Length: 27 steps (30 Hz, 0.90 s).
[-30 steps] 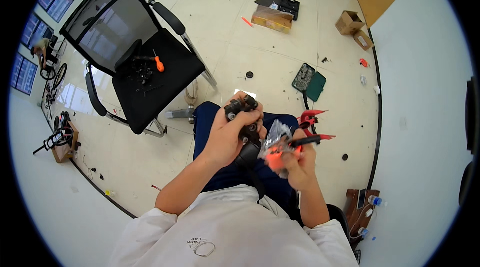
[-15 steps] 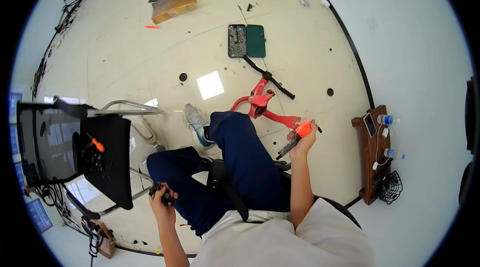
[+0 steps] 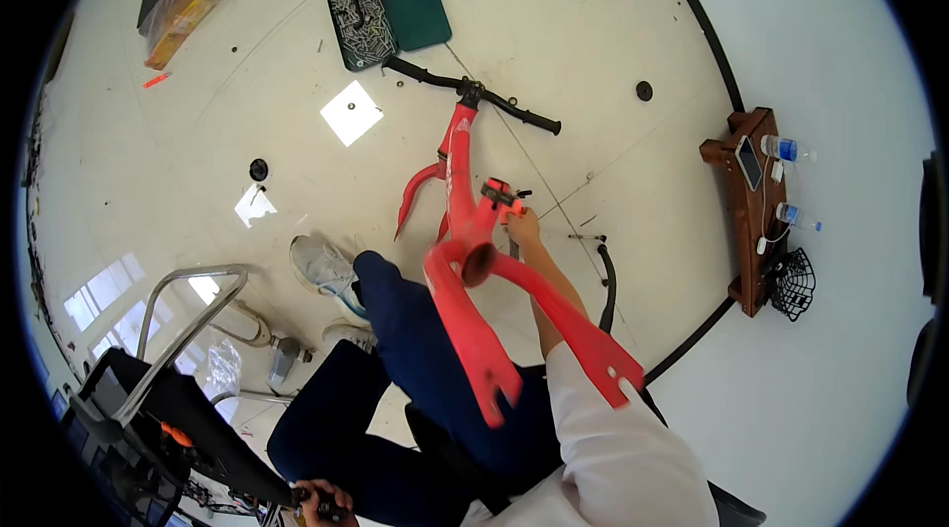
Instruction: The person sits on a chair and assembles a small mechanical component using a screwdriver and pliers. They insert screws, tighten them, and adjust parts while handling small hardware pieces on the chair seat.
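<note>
A red bicycle frame [image 3: 461, 171] stands tilted, its forked rear end raised over my lap. Black handlebars [image 3: 472, 87] are fixed at its far end, low by the floor. My right hand [image 3: 524, 228] is closed around a bright orange and dark stick-shaped thing [image 3: 512, 213], next to the frame's clamp [image 3: 499, 193]; the frame hides part of it. At the lower left, my left hand [image 3: 323, 502] is closed on a small black part [image 3: 331, 510], by the edge of the black chair [image 3: 213, 438].
An open green case [image 3: 415, 5] of metal screws lies beyond the handlebars. A wooden stand [image 3: 751, 220] with a phone and bottles is by the right wall. A black curved bar [image 3: 609, 285] is on the floor. An orange-handled tool [image 3: 176, 435] rests on the chair.
The red frame's rear end has come up from beside my leg to over my lap. My right hand has moved forward and left with the orange thing. The view has shifted closer to the floor.
</note>
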Available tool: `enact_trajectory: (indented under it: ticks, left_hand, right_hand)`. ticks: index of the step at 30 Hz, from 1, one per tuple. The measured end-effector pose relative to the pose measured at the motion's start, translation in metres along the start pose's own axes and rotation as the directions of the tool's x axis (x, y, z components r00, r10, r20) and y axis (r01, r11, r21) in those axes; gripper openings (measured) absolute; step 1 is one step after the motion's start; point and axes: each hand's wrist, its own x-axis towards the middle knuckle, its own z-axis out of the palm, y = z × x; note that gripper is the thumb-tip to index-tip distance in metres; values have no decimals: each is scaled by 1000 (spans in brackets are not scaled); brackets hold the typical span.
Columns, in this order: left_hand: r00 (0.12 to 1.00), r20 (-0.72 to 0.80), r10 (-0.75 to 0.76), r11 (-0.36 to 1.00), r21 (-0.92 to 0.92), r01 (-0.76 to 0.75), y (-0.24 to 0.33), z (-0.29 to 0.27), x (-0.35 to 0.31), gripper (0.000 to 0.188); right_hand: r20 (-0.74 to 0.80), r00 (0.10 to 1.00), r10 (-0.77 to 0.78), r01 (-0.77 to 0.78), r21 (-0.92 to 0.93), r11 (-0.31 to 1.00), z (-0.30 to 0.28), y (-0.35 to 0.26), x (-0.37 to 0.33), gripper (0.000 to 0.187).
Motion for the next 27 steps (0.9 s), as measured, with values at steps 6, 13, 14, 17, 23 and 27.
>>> enact_trajectory:
  ticks: [6,13,14,17,23,27]
  left_hand:
    - [994,104,-31,999,-21,34,3,-4,8,15]
    - [991,86,107,986,-134,-95,-12,-26,12,21]
    - [983,141,121,973,-213,-89,-22,-29,8,19]
    - [913,380,145,916,-400,22,-28,-25,18,17]
    - [818,489,304,888,-456,-57,-55,-27,23,8]
    - [760,454,465,823,-538,-182,-62,-53,25,7]
  right_hand:
    - [-91,903,-420,393,-220,893,24,26,35,36]
    - [46,959,-280,279,-334,900,-12,3,-49,28]
    - [100,952,-291,307,-366,879,-29,-4,-63,27]
    - [248,912,-325,400,-368,839,-78,-43,-108,26]
    - [487,764,-423,614,-351,707,-83,-195,-240,26]
    - [616,607,-502,744,-219,632,-38,-251,-343,25]
